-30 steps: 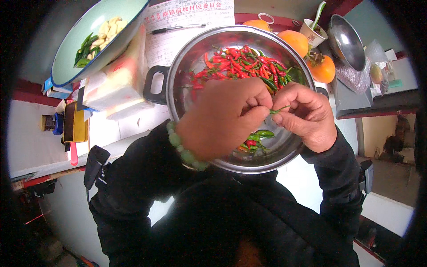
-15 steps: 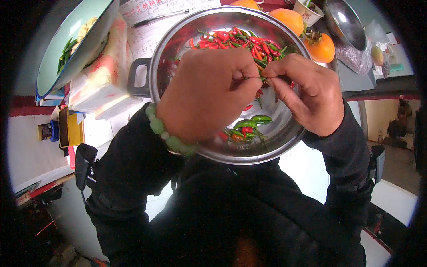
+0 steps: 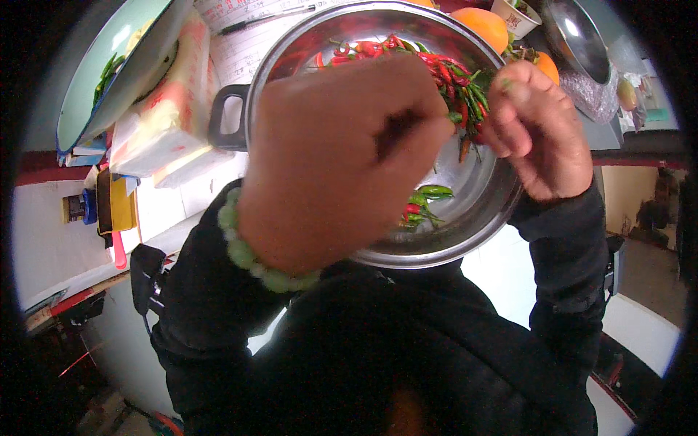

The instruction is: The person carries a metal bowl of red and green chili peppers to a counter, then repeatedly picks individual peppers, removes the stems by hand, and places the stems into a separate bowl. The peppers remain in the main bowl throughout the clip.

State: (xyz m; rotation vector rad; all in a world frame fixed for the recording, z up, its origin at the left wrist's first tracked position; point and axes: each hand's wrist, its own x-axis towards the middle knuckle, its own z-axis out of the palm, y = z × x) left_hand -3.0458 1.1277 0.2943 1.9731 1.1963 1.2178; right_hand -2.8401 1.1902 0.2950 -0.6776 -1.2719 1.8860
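Over a round steel pan (image 3: 465,243) with a dark side handle, my left hand (image 3: 342,152) is closed, with a beaded bracelet at its wrist. A green tip, apparently of a chilli (image 3: 454,116), shows at its fingertips; the rest is hidden. My right hand (image 3: 542,131) is apart from it, over the pan's right rim, fingers curled together and blurred. A small green bit (image 3: 509,86) shows at its fingertips. Red and green chillies (image 3: 465,91) are heaped at the pan's far side. A smaller group of chillies (image 3: 429,196) lies near its front, partly behind my left hand.
An enamel basin (image 3: 80,109) with green chillies and pale pieces tilts at the far left, beside a plastic-wrapped packet (image 3: 171,109). A pen (image 3: 265,19) lies on written paper (image 3: 240,54). Orange persimmons (image 3: 480,30), a paper cup (image 3: 516,16) and a metal bowl (image 3: 574,36) stand at the far right.
My hands have moved apart from their meeting at the fingertips. The right hand has swung up and right to the pan's rim; the left has shifted slightly and looks larger.
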